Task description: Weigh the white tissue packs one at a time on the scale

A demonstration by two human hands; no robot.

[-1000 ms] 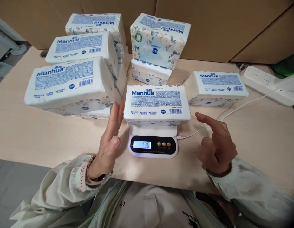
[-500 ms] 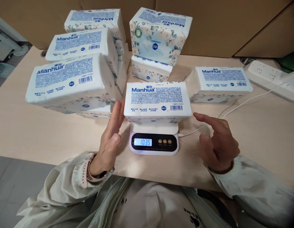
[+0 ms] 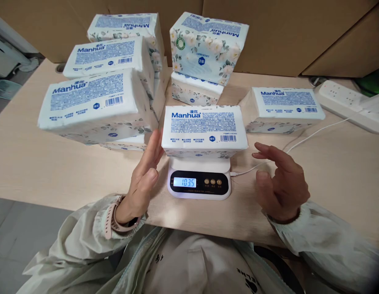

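Note:
A white tissue pack (image 3: 204,128) with blue Manhua print rests on a small white scale (image 3: 199,196), whose lit display reads 103.5. My left hand (image 3: 143,179) is upright at the pack's left side, fingers extended and holding nothing; whether the fingertips touch the pack cannot be told. To the right of the pack, separated from it by a gap, my right hand (image 3: 279,181) is empty with bent fingers and the thumb apart.
Several tissue packs (image 3: 91,98) are stacked at the left. Two more (image 3: 204,49) stand behind the scale, and another pack (image 3: 285,108) lies at the right near a power strip (image 3: 348,102). A white cable (image 3: 318,131) runs to the scale. Cardboard (image 3: 253,36) borders the table's back.
My right index finger has drawn back from the pack's right edge, and the fingers are a little more spread. The view has shifted slightly. The reading is the same.

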